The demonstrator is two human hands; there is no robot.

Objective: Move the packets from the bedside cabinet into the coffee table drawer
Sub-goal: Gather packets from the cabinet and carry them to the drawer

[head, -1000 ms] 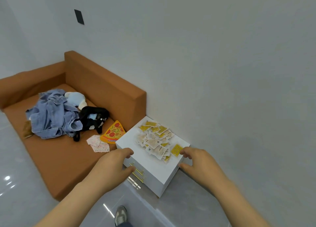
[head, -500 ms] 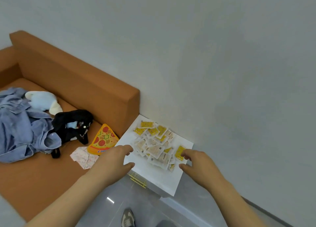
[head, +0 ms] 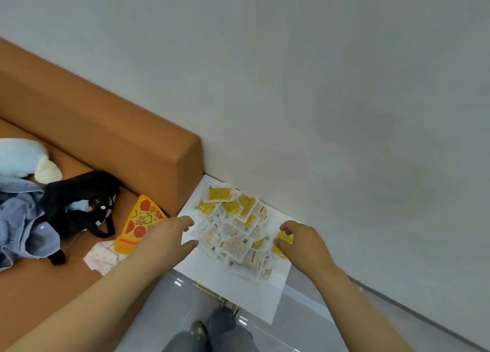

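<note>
A heap of several small yellow and white packets (head: 233, 229) lies on top of the white bedside cabinet (head: 238, 290), which stands against the wall beside the sofa. My left hand (head: 165, 241) hovers at the heap's left edge, fingers apart, holding nothing. My right hand (head: 302, 243) sits at the heap's right edge, its fingertips touching a yellow packet (head: 285, 237); no grip is visible. The coffee table drawer is out of view.
An orange sofa (head: 127, 144) fills the left, carrying a pizza-slice toy (head: 139, 223), a black bag (head: 79, 200), blue clothing (head: 21, 219) and a patterned cloth (head: 102, 256). The white wall (head: 318, 86) runs behind the cabinet. My legs and shoe (head: 197, 331) show on the grey floor.
The view has tilted down and closed in on the cabinet. Both hands have moved forward from the cabinet's front corners to either side of the packet heap.
</note>
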